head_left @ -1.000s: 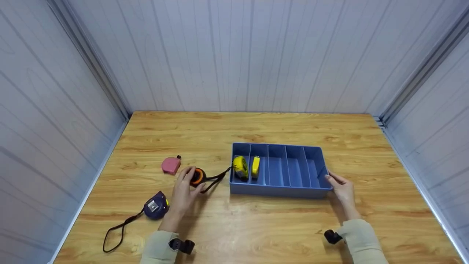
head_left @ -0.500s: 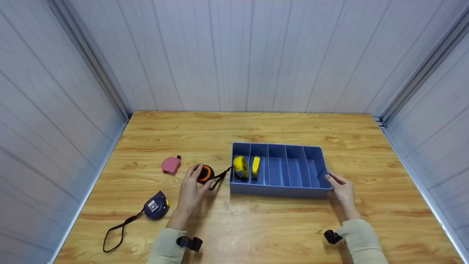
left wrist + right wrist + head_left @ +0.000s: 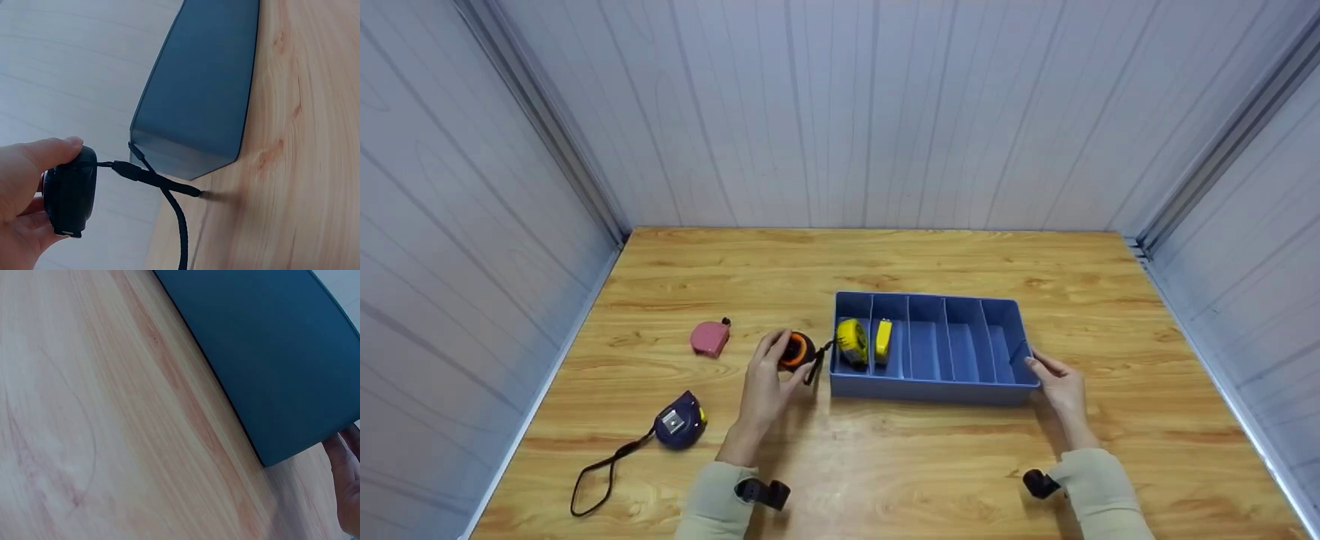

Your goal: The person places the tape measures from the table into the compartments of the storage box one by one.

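Note:
My left hand (image 3: 769, 382) holds a black tape measure with an orange ring (image 3: 797, 350), raised just left of the blue divided tray (image 3: 930, 391). In the left wrist view, its black wrist strap (image 3: 152, 178) crosses another dark strap (image 3: 181, 219) that hangs over the tray's corner. A yellow-and-black tape measure (image 3: 852, 342) stands in the leftmost compartment. The second compartment has a slim yellow tape measure (image 3: 883, 341). At the tray's right end my right hand (image 3: 1061, 381) grips the wall, thumb at the rim; the right wrist view shows only part of that hand.
A pink tape measure (image 3: 710, 339) lies on the wooden table (image 3: 930, 465) to the left. Nearer the front left is a dark blue tape measure (image 3: 680, 421) with a looped black strap (image 3: 611, 469). Pale panels (image 3: 840, 112) enclose the back and sides.
My left hand has carried the black-and-orange tape measure rightward and slightly away from me, closer to the tray. The right hand and the tray have stayed in place.

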### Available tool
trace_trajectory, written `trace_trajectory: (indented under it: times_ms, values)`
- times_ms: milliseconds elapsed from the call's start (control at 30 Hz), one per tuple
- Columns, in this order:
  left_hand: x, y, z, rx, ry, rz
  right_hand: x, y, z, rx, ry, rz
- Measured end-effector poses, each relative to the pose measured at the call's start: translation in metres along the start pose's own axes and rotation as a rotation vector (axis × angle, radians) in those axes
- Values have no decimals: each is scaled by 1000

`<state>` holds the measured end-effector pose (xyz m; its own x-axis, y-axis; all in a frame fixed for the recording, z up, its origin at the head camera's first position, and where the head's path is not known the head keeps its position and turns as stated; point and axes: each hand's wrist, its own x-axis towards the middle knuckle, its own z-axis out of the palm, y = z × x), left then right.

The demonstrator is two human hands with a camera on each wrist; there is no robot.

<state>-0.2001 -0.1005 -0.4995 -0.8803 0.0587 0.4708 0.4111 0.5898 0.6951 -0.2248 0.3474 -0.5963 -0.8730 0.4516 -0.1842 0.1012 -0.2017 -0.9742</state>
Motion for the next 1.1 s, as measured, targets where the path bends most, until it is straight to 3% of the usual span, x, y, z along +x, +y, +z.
trace_trajectory:
  times_ms: [100,333,700,1033,1100]
  values:
    - [1,2,3,-15,7,18,0,0,0,35,-14,7]
    - [4,8,12,-26,16,47,2,1,-4,-431,86,-154]
    - [9,18,23,-97,-12,37,1,0,-4,-472,85,-118]
    - [14,26,35,-93,5,76,4,2,-5,-357,58,-77]
    - [15,28,37,-105,-8,70,4,1,-5,-377,59,-85]
